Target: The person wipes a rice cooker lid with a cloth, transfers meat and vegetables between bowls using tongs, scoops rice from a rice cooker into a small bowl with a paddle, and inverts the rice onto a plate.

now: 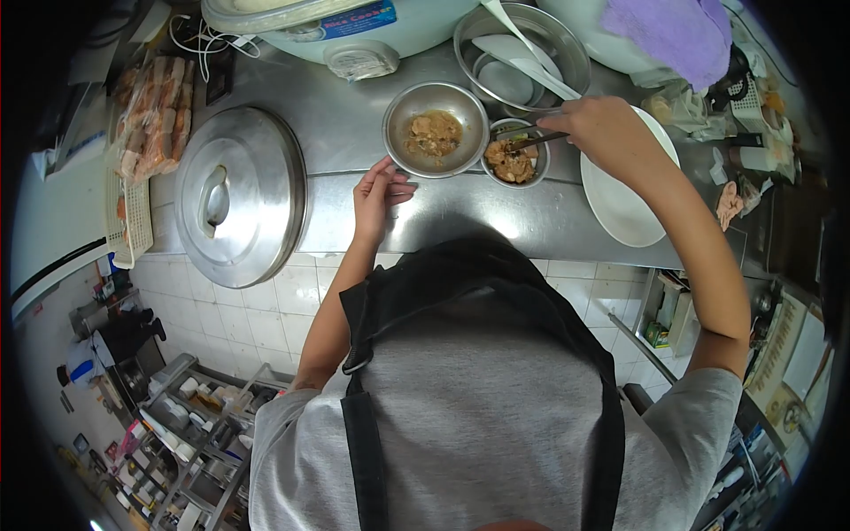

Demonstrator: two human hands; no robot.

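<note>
My left hand (375,198) is at the lower left rim of a metal bowl (478,133), thumb side against the edge, other fingers bent below it. Pieces of cooked food in brownish sauce (434,133) lie in that bowl. My right hand (589,124) grips dark chopsticks (544,139), their tips down in a smaller metal bowl (537,177) of similar sauced pieces (511,166). The two bowls stand side by side. A white oval plate (624,212) lies beneath my right forearm.
A rice cooker (425,35) stands at the back. Beside it, a large metal bowl (580,66) holds white paddles (531,66). To the left are a big metal lid (252,195) and bagged packs (155,115). A purple cloth (668,35) hangs at the back right.
</note>
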